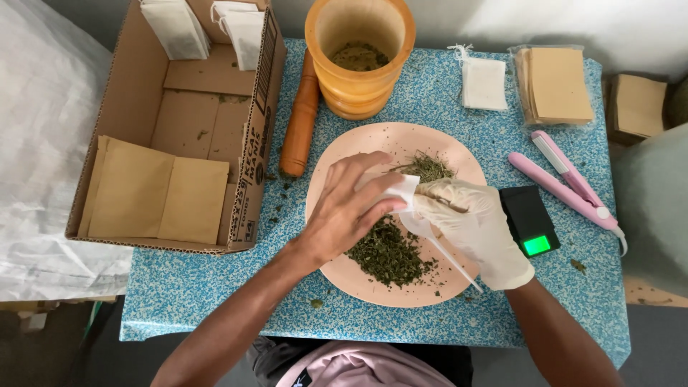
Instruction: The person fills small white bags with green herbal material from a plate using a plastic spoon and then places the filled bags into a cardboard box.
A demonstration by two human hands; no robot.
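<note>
From the head camera, the bare left hand (344,211) is curled over a small white bag (398,192), fingers and thumb pinching it above the pink plate (337,154). The gloved right hand (476,229) is closed around a white plastic spoon (437,244), whose handle runs out toward the near right; the spoon's bowl sits just beside the bag's edge. Both hands meet over the middle of the plate, which stands on the blue speckled table (215,294). A heap of dried green herbs (390,254) lies on the near part of the plate, a smaller heap on its far side.

A small black scale (529,222) sits just right of the plate, with a pink sealing tool (566,183) beyond it. At the far edge stand an orange mortar (358,54) and its pestle (301,118). A cardboard box (136,93) holding brown envelopes stands at the left.
</note>
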